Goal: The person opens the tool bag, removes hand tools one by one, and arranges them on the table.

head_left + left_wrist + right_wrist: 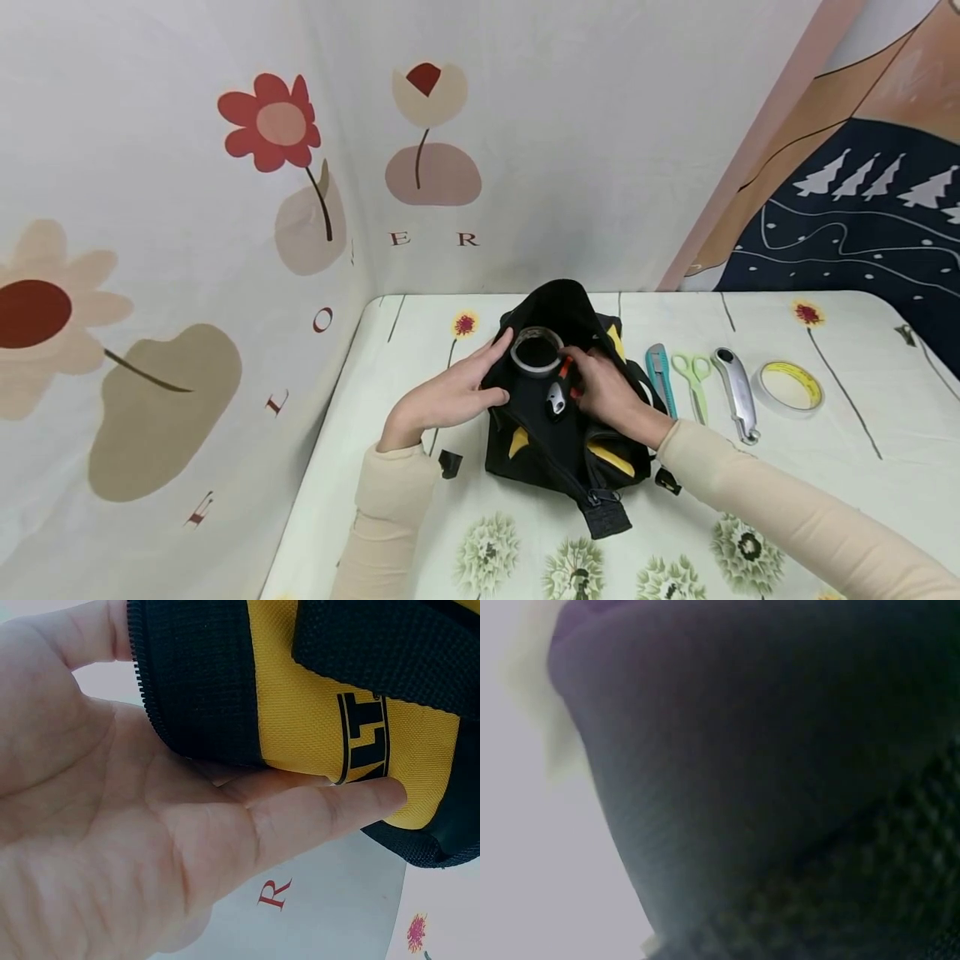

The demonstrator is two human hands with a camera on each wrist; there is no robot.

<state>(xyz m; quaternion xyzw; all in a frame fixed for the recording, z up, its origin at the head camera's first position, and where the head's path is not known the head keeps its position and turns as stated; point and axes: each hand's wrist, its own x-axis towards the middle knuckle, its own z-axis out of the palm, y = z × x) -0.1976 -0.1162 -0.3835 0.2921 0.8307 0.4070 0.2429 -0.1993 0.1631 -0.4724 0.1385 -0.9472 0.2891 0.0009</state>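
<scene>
A black and yellow tool bag (525, 467) lies unzipped on the table, its mouth spread wide. At its left edge my left hand (453, 392) holds the zippered rim, with the fingers along the yellow outer side (300, 712) in the left wrist view. My right hand (607, 392) reaches into the mouth and grips a red and black tool with a silver end (557, 397); its exact kind is unclear. Beside this tool, a grey tape roll (517, 358) sits in the opening. The right wrist view is dark and blurred, with the grip hidden.
Right of the bag lie a teal box cutter (660, 379), green scissors (693, 383), a silver-grey utility knife (735, 392) and a clear tape roll with a yellow core (813, 387). A printed cloth wall (570, 208) rises behind the table.
</scene>
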